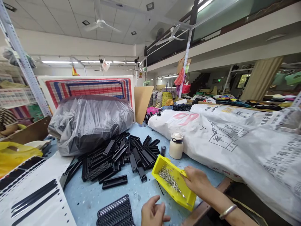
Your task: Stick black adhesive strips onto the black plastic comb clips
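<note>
My right hand [197,179] grips the upper right rim of a yellow plastic bin [189,202], which is tilted above the blue tabletop. Small shiny metal pieces [169,178] lie heaped inside it; their exact kind is too small to tell. Just left of the bin, at the bottom edge, is my left hand [154,212], fingers loosely bent and apart, with nothing visible in them. Black perforated plastic pieces [115,212] sit to its left. Beyond lies a loose pile of long black plastic parts [134,153], and one separate black strip [114,182] rests in front of that pile.
A cream flask [176,146] stands behind the bin. Large white printed sacks [211,135] fill the right side. At the back left, a bulky grey plastic bag [91,117] leans before a striped panel [94,81]. A white board [42,204] with black strips lies left.
</note>
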The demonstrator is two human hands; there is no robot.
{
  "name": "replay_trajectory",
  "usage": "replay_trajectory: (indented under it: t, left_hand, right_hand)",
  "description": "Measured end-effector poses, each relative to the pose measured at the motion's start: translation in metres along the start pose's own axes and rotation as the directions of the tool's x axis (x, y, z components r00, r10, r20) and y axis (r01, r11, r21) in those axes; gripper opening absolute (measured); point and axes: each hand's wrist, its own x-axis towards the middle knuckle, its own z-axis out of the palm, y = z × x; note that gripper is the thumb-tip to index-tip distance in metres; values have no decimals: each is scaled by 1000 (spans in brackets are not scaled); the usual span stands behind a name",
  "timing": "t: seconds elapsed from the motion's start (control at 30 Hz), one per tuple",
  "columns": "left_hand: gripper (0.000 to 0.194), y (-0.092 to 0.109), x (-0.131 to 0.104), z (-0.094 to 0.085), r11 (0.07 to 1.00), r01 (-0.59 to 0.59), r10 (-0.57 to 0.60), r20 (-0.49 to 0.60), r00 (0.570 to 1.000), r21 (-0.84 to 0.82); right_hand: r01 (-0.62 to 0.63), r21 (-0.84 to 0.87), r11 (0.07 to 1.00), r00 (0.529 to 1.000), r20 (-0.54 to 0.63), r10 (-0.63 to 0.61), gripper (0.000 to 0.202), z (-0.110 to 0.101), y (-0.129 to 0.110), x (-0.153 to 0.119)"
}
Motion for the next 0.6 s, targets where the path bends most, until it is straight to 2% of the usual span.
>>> replay_trajectory:
  t: [0.07, 0.2, 0.33, 0.43, 0.5, 0.57, 0.6]
  left_hand:
    - [65, 1, 10, 16, 996, 77, -74, 57, 996, -52]
    - [55, 4, 30, 38, 993, 81, -63, 196, 979, -90]
    - [37, 5, 46, 45, 986, 92, -62, 198, 978, -141]
    - [30, 3, 51, 45, 983, 95, -62, 200, 978, -160]
    - [30, 0, 52, 45, 981, 97, -62, 203, 977, -169]
    - [32, -2, 52, 44, 977, 106, -67, 206, 976, -187]
    - [34, -3, 52, 44, 974, 112, -71, 205, 976, -198]
  right_hand:
    - [71, -22, 997, 997, -7, -71, 10, -6, -11, 3]
    - [116, -29, 993, 993, -18, -116, 13, -13, -25, 7]
    - [96, 25, 995, 994, -62, -94, 14, -17, -22, 5]
    - [-65, 328, 943, 994, -67, 91, 38, -12, -15, -1]
    - [-148, 518, 842, 984, -10, 179, 52, -3, -11, -6]
    - [-190, 626, 756, 978, 51, 203, 57, 6, -10, -14]
    - [-222, 696, 683, 970, 86, 228, 60, 10, -10, -19]
